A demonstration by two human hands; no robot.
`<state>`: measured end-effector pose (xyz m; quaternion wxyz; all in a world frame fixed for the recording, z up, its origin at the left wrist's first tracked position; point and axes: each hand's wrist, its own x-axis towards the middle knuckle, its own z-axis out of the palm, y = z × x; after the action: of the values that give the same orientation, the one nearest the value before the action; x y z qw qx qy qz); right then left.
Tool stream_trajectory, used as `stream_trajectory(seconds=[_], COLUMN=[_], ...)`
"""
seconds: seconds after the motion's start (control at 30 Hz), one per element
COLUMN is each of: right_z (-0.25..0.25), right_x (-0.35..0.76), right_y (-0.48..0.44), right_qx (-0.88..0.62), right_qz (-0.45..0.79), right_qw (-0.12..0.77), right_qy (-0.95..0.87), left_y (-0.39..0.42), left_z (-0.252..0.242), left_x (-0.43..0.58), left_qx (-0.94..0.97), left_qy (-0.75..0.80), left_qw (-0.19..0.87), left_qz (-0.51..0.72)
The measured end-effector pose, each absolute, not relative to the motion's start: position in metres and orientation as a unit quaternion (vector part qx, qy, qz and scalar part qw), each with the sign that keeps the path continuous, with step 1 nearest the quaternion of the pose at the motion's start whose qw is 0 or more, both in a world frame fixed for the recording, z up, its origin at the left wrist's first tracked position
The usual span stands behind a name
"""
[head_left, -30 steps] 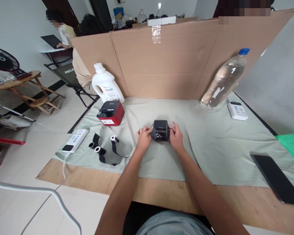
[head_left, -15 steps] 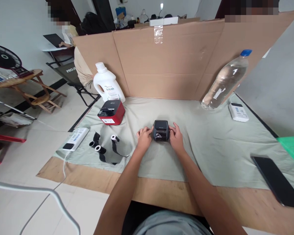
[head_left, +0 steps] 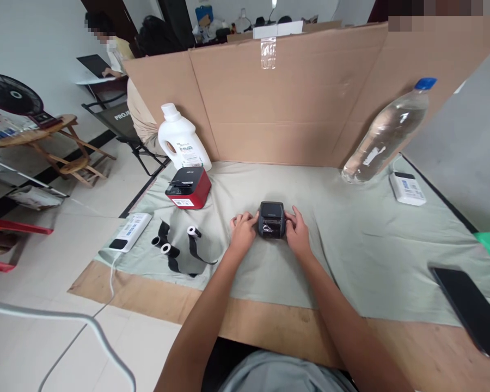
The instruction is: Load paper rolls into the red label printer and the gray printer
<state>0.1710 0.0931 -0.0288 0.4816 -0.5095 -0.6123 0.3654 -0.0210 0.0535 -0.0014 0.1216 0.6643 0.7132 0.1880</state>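
A small black label printer (head_left: 271, 219) stands on the pale green cloth (head_left: 351, 239) in the middle of the table. My left hand (head_left: 242, 232) grips its left side with curled fingers. My right hand (head_left: 298, 232) grips its right side the same way. Left of my hands lie black ribbon rolls on white cores (head_left: 178, 249), partly unrolled. A red and black printer (head_left: 188, 188) sits further back on the left.
A white jug (head_left: 182, 138) and a clear water bottle (head_left: 386, 134) lean by the cardboard screen (head_left: 294, 103). A white power strip (head_left: 130, 231), a white device (head_left: 408, 188) and a black phone (head_left: 469, 307) lie about. A person sits behind at the left.
Both hands stay on the black printer. The view has shifted slightly, so everything sits a little further right in the picture.
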Motion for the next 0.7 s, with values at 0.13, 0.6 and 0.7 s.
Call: stream_trajectory(seconds=[0.13,0.6,0.7], right_z=[-0.031,-0.028,-0.028], right_x=[0.171,0.17,0.17], right_y=[0.095,0.095,0.095], right_qx=[-0.509,-0.506,-0.508], right_qz=[0.366,0.377,0.374], right_qw=[0.483,0.484,0.49], right_qy=[-0.612,-0.606,-0.602], left_y=[0.052,0.054,0.056], left_z=[0.002,-0.008,-0.01], left_x=[-0.02,-0.028,-0.028], left_qx=[0.68,0.687,0.668], left_qy=[0.707,0.693,0.699], left_qw=[0.094,0.105,0.13], left_qz=[0.17,0.192,0.22])
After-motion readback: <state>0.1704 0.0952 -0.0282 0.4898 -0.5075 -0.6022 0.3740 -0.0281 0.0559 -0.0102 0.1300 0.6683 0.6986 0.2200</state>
